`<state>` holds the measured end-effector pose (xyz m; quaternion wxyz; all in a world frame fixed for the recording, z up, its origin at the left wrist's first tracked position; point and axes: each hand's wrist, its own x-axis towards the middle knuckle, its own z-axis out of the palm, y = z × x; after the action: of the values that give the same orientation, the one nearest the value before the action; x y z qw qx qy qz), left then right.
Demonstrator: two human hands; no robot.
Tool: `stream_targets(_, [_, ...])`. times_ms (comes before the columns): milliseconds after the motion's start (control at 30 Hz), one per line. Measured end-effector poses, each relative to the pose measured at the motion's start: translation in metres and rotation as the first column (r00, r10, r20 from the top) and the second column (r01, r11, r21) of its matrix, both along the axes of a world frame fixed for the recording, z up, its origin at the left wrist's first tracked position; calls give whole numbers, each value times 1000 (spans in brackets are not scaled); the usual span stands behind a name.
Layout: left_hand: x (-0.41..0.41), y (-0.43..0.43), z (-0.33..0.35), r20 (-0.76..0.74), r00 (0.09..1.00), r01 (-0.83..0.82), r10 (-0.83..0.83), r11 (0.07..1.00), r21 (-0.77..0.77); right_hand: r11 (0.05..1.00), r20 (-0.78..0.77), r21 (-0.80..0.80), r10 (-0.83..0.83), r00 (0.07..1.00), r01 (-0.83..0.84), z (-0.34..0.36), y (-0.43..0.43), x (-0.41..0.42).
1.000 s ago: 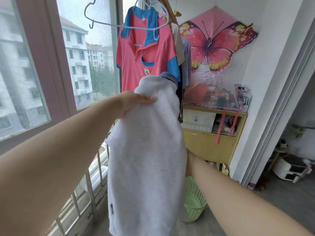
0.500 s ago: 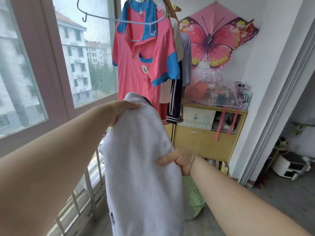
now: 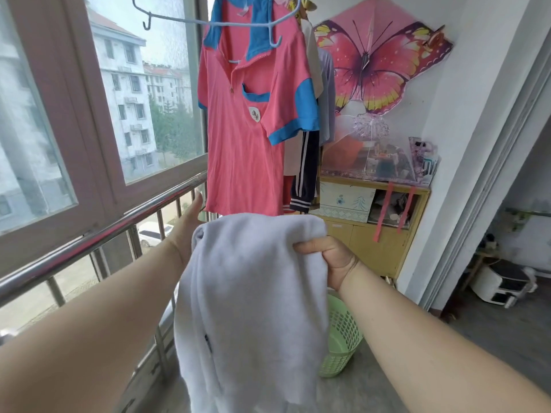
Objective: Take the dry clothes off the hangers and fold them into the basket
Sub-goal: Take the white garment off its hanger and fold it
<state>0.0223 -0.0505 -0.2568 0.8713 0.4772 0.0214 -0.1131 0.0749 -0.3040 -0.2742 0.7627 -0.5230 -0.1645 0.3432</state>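
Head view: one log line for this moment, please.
right hand: grips grey top at its upper edge | left hand: behind top, fingers hidden | basket: on floor below | pink shirt: hanging

Enclosed balcony of an upper-floor flat, in use as a laundry-drying spot. Above the right hand point(image 3: 331, 260) gripping a pale garment point(image 3: 253, 293), a pink polo shirt point(image 3: 247, 129) and other clothes hang beside an empty hanger point(image 3: 208, 22). Left of the grip, a steel railing point(image 3: 119, 225) runs under windows point(image 3: 143, 84) facing apartment blocks point(image 3: 125, 93). Beyond the grip, a yellow cabinet point(image 3: 381, 242) stands under a butterfly kite point(image 3: 375, 61). Just below it sits a green laundry basket point(image 3: 343, 338). To its right, a sliding-door frame point(image 3: 492, 144) opens onto a room.
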Motion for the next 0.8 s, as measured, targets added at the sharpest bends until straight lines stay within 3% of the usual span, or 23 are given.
stream_targets(133, [3,-5,-13,-34,995,-89,93,991,96,997,-2,-35,-68,998,68,-2,-1,5])
stream_targets(267, [-14,-4,-20,-91,980,191,-175,959,210,991,5,-97,-88,996,88,-4,-5,9])
stream_targets(333, [-12,1,-24,-68,978,210,-199,935,287,989,3,-112,-94,996,94,-5,-7,10])
stream_targets(400, [-1,3,-27,0,999,45,-48,946,321,988,-4,-119,-103,995,101,-5,-9,10])
stream_targets(467, [7,0,-26,63,987,-162,151,952,259,987,-17,-119,-108,994,105,-7,-10,12])
stream_targets(567, [14,-1,-28,-16,963,-265,270,953,145,986,-23,-106,-133,991,130,-9,-10,13])
stream_targets(667, [1,-3,-29,-156,979,-85,128,963,254,980,-12,-105,-173,985,170,-13,-11,17])
stream_targets(733, [-7,-6,-34,-157,988,47,2,952,304,971,-16,-112,-212,977,209,-16,-14,19])
stream_targets(800, [-3,-7,-41,-171,985,63,-5,940,335,960,-21,-129,-254,967,250,-17,-17,22])
